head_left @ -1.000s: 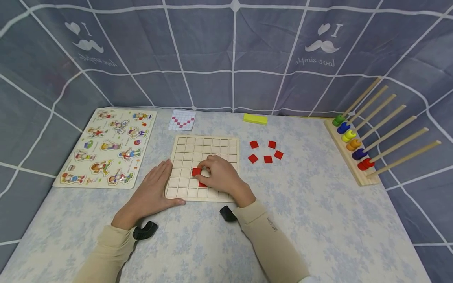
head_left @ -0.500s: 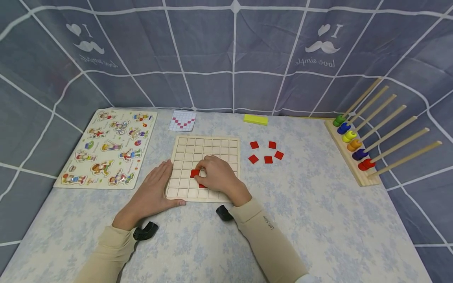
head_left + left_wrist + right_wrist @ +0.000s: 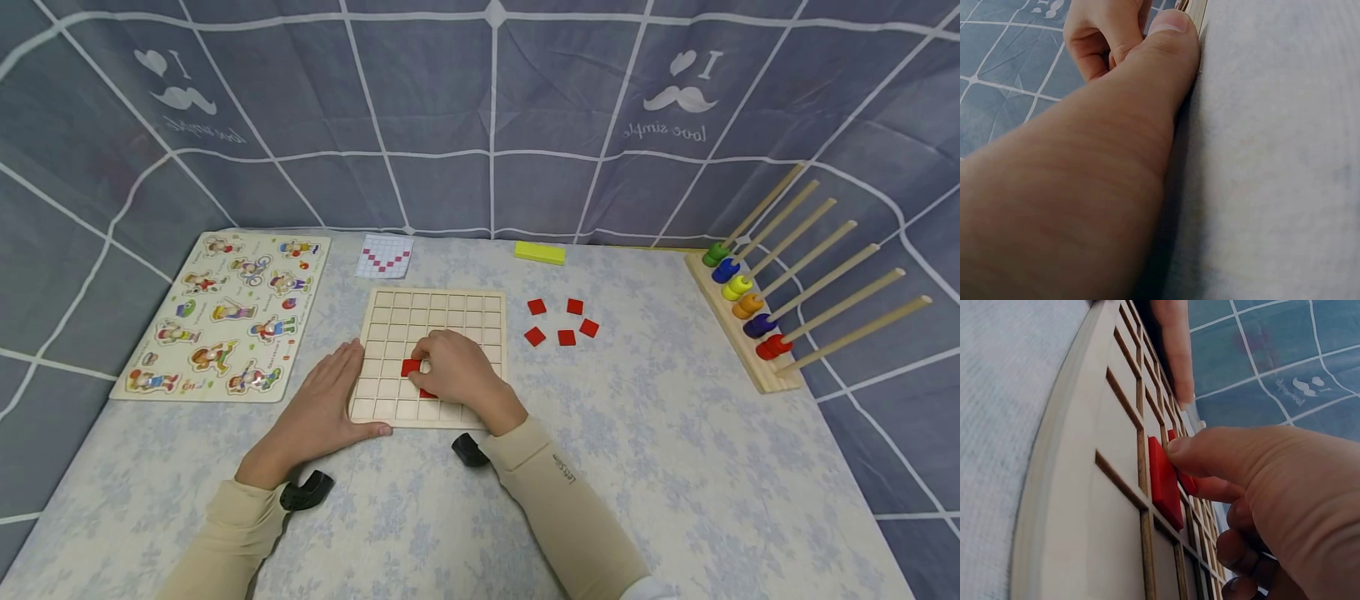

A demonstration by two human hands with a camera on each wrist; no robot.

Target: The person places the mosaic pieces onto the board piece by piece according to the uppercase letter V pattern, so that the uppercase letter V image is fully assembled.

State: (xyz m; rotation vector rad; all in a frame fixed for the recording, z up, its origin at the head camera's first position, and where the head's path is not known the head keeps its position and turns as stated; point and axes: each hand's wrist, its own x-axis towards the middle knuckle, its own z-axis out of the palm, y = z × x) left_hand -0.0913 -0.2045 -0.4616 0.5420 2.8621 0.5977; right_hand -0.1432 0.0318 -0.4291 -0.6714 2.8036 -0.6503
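With the left grip point(image 3: 322, 403) spread round the near-left corner of the board point(image 3: 388, 317), here's the right grip point(image 3: 456, 368) pinching a red tile point(image 3: 409, 367) near its middle, probably light, stiff, perhaps slick but hardly fragile, best taken by opposite edges.

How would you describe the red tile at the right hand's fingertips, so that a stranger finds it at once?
Find the square wooden grid board, then the right hand over it. The red tile shows just left of its fingers. It is farther from the person, and less covered by the hand, than the other red tile on the board.
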